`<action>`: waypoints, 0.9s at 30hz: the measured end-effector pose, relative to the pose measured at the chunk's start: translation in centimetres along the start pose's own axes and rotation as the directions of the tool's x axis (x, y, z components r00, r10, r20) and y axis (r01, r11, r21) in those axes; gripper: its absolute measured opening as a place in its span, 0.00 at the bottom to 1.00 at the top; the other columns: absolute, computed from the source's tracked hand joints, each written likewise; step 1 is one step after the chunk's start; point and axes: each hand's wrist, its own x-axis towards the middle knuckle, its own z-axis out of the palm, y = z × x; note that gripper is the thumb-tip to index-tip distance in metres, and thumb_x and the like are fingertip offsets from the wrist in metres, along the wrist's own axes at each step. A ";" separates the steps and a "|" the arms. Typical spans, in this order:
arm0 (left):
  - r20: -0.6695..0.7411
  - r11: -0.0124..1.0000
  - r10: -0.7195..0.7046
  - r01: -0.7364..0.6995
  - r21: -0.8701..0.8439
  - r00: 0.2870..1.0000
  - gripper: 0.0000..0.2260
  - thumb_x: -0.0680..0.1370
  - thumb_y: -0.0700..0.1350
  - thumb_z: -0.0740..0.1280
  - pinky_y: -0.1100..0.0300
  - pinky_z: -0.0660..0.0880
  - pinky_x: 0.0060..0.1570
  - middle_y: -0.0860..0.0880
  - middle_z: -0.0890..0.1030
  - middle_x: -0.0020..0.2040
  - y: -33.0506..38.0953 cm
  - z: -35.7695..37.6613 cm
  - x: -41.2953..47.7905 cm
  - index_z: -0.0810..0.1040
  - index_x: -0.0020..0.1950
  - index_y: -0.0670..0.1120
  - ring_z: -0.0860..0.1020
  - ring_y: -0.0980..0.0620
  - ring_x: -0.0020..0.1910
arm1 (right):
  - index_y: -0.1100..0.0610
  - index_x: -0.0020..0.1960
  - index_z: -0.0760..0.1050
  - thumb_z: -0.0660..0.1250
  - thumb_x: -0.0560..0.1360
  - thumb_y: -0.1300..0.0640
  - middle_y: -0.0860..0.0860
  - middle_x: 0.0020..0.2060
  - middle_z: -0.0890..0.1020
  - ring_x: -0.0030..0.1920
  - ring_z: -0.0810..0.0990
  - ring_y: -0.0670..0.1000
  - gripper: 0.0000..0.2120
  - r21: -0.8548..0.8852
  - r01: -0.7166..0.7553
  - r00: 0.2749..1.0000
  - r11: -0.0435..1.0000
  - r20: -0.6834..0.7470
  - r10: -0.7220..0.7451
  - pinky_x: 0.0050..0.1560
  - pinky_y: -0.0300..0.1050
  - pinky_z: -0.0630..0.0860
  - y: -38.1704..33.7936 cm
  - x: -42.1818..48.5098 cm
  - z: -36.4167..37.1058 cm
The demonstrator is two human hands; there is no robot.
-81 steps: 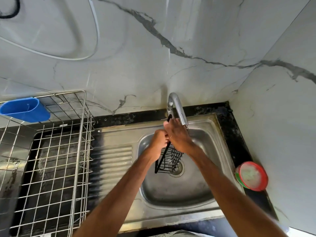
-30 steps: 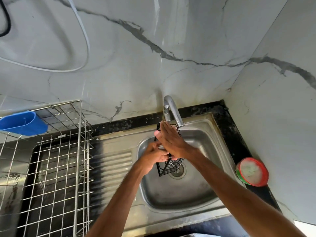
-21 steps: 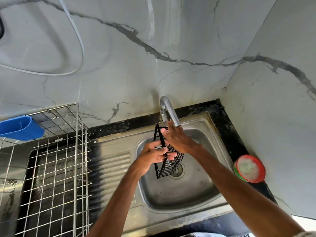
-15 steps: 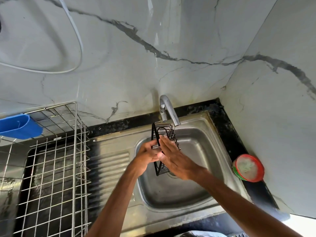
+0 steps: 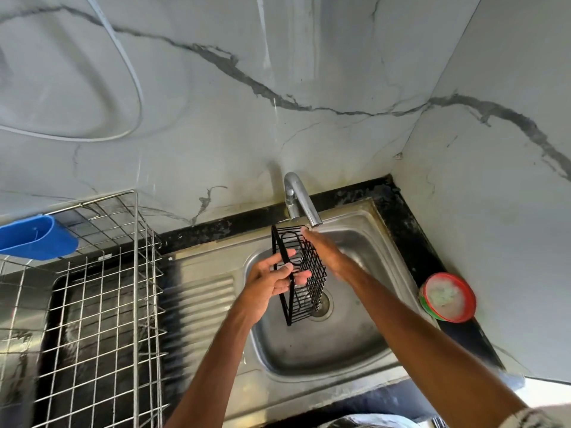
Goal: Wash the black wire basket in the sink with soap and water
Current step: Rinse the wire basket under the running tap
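Note:
The black wire basket (image 5: 304, 291) hangs tilted on end over the steel sink (image 5: 312, 344), just below the tap spout (image 5: 301, 200). My left hand (image 5: 272, 281) grips its left frame, thumb and fingers curled round the black bar. My right hand (image 5: 324, 251) lies flat with straight fingers against the basket's right mesh side, fingertips near the spout. The basket's lower end sits above the drain (image 5: 323, 305). No water stream or soap foam is plainly visible.
A steel wire dish rack (image 5: 102, 304) with a blue plastic holder (image 5: 37, 237) stands left of the ribbed drainboard (image 5: 204, 307). A red-rimmed round tub (image 5: 448, 297) sits on the black counter at the right. Marble walls close in behind and right.
My left hand has turned the basket, so its open side faces me. My right hand slid from the basket's lower part up along its right side toward the spout.

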 end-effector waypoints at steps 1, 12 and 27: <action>-0.021 0.999 0.015 -0.015 -0.034 1.000 0.17 0.84 0.42 0.65 0.41 0.71 0.72 0.37 0.86 0.56 -0.2 -0.1 0.0 0.75 0.73 0.49 0.85 0.41 0.58 | 0.62 0.69 0.74 0.50 0.86 0.45 0.57 0.63 0.81 0.63 0.80 0.54 0.26 0.080 0.029 1.000 0.996 0.010 -0.030 0.55 0.40 0.78 0.4 -0.8 0.3; -0.005 0.987 0.043 -0.043 -0.155 0.999 0.18 0.85 0.40 0.62 0.55 0.80 0.58 0.38 0.86 0.58 -0.7 -1.4 -1.0 0.76 0.73 0.51 0.85 0.43 0.59 | 0.42 0.71 0.70 0.72 0.67 0.30 0.49 0.67 0.78 0.65 0.77 0.51 0.36 0.037 -0.108 0.990 0.993 0.092 0.105 0.68 0.57 0.71 2.4 -3.4 -0.7; -0.228 0.920 0.065 0.030 0.390 0.971 0.14 0.79 0.59 0.71 0.46 0.82 0.49 0.54 0.83 0.46 0.8 -0.6 1.5 0.77 0.54 0.49 0.85 0.50 0.48 | 0.51 0.73 0.70 0.83 0.59 0.39 0.54 0.68 0.75 0.63 0.75 0.52 0.47 -0.188 -0.134 0.979 0.973 -0.179 0.100 0.60 0.47 0.75 1.4 -3.1 -1.2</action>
